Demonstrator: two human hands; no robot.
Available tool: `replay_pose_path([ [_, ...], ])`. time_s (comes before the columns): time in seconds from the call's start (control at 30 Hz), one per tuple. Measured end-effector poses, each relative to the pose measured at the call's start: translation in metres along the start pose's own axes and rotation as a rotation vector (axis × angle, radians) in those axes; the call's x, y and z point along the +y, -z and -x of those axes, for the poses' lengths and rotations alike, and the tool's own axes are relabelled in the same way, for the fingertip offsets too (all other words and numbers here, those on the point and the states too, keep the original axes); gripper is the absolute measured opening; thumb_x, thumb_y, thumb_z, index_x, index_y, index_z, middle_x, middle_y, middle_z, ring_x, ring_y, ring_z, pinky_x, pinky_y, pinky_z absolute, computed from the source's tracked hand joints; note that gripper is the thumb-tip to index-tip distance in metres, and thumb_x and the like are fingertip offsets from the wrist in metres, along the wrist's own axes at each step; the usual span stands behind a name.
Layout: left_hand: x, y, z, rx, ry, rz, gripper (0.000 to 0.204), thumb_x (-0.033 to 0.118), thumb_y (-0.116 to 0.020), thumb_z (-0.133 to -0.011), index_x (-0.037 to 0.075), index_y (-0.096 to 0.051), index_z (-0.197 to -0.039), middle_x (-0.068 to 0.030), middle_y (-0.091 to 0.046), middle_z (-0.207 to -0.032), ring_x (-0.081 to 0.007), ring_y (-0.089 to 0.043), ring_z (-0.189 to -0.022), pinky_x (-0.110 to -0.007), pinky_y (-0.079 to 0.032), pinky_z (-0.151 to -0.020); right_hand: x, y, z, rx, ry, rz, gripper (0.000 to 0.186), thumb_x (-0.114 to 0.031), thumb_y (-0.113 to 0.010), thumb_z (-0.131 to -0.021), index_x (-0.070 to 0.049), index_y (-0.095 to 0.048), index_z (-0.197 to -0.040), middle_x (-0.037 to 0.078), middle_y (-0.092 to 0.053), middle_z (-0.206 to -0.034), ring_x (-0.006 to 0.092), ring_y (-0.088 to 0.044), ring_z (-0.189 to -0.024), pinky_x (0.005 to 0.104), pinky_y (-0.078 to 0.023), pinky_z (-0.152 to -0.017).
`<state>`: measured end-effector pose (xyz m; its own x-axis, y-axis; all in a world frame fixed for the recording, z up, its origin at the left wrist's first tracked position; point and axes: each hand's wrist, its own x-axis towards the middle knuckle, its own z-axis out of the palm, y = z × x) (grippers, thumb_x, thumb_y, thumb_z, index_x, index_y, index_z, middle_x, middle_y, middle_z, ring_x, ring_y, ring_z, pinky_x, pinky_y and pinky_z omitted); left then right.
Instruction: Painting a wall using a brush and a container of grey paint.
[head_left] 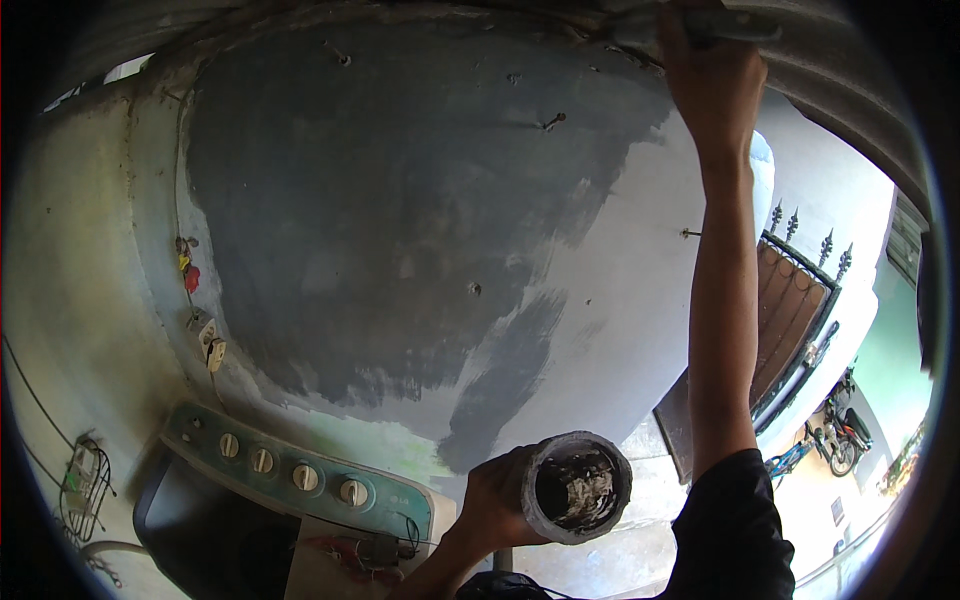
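Note:
Low in the head view, my left hand [492, 502] is wrapped round a round, grey-smeared paint pot [577, 442] with dark paint and a pale crusted patch inside. My right arm is stretched high to the upper right. There my right hand [708, 85] is closed on the handle of a paintbrush [632, 27], whose head points left at the top edge of the wall. Shadow hides its bristles. Dark grey paint [380, 200] covers most of the wall in front of me; a pale, whitish part [635, 225] shows on the right.
A twin-tub washing machine [290, 470] with several knobs stands below the wall at the left. Nails [555, 121] stick out of the wall. A power socket [208, 340] hangs at the left. Corrugated roofing [830, 75] lies overhead. A spiked gate [795, 300] and motorbike [845, 435] are at right.

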<state>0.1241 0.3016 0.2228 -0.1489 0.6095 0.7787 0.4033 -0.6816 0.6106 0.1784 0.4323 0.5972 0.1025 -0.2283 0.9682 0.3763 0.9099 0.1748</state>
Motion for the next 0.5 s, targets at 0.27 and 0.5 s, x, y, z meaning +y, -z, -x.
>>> replay_pose_path([
  [0.27,-0.007,0.003,0.000,0.038,-0.146,-0.074,0.075,0.036,-0.093,-0.056,0.000,-0.062,-0.114,-0.0149,-0.069,-0.099,-0.0292,-0.072,-0.082,-0.037,-0.059,-0.077,0.034,0.003,-0.003,-0.108,0.169,0.135,0.019,-0.010,-0.066,-0.084,0.000,-0.067,-0.099,0.021,-0.068,-0.075,0.0357,-0.070,-0.073,0.0427,-0.053,-0.065],
  [0.5,-0.002,0.000,0.000,0.040,-0.109,-0.043,0.076,0.033,-0.095,-0.054,0.001,-0.063,-0.115,-0.0136,-0.070,-0.102,-0.0259,-0.072,-0.087,-0.036,-0.058,-0.083,0.017,0.000,0.010,-0.007,0.229,0.078,0.018,-0.010,-0.064,-0.085,0.002,-0.065,-0.098,0.023,-0.069,-0.082,0.0395,-0.070,-0.082,0.0455,-0.053,-0.069],
])
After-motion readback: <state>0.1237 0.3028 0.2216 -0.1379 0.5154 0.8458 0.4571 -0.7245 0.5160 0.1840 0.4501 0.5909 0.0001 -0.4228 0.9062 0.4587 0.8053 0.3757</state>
